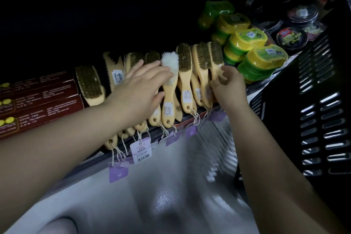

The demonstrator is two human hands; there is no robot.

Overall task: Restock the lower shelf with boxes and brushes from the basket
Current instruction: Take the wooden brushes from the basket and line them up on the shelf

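Here brushes (185,81) lie bristles-inward, handles toward shelf edge

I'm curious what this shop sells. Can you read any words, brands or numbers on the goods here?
No text is legible.
Dark red boxes: pale print lines, blurred.
White hang tag: barcode and print, too small.
Brush handle stickers: unreadable.
Round black tin: green lettering, blurred.
Green and yellow tubs: small labels, unreadable.

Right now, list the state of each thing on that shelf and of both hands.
Left hand: open, fingers resting on brushes.
Right hand: pinching a brush handle.
Brushes: lying in a row, tags hanging.
Boxes: closed, stacked.
Green tubs: lidded, stacked.
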